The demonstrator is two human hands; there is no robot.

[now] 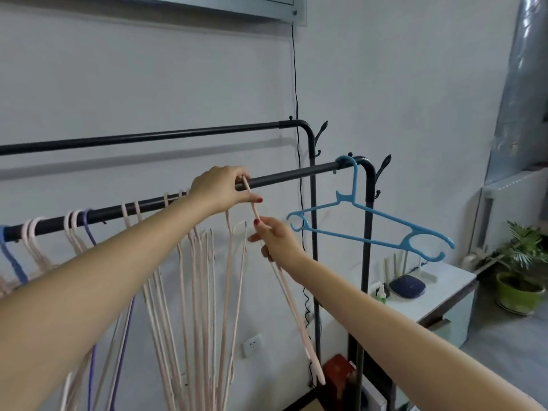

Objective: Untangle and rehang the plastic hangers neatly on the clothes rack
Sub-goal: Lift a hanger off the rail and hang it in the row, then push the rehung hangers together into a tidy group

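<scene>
Head view: both hands, left (221, 188) raised, right (275, 241) lower, pinch one pink hanger (293, 307).

Both bare forearms extend forward and upward from the lower corners. Left hand (221, 189), raised higher, back toward the camera, thumb and curled fingers pinching a thin pink hanger (253, 207) near its hook. Right hand (277, 243), just below and right, fingers curled around the same hanger's neck.
</scene>
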